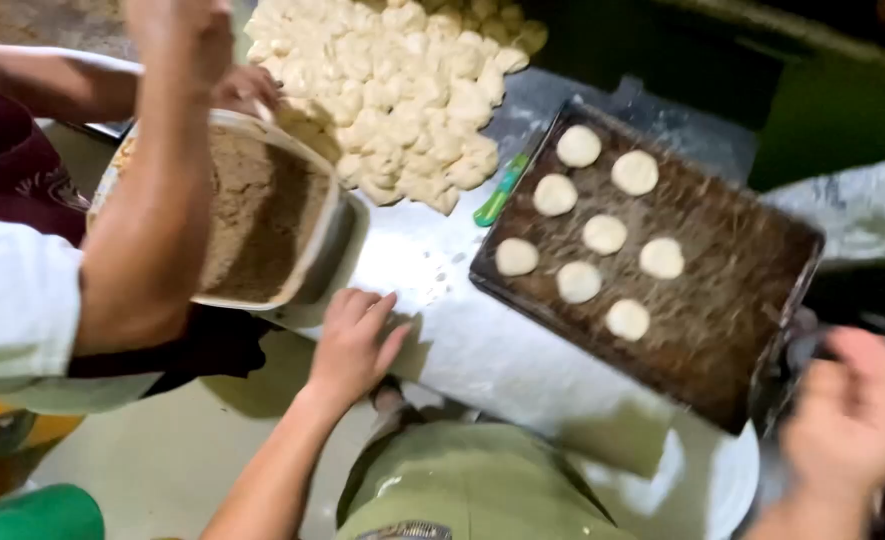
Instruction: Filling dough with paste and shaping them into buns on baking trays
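Note:
My left hand (355,343) rests flat on the front edge of the white floured table (482,350), fingers apart, holding nothing. It lies just below a white tub (307,262) filled with brown crumbs. My right hand (855,418) is blurred at the lower right, in the air near the right corner of a dark baking tray (722,310), fingers loosely spread and empty. Several flat round dough discs (604,234) lie on the tray.
A big heap of small dough pieces (402,80) covers the far side of the table. A green-handled tool (499,192) lies between heap and tray. A co-worker's arm (157,200) and hand (245,87) hold the tub at the left.

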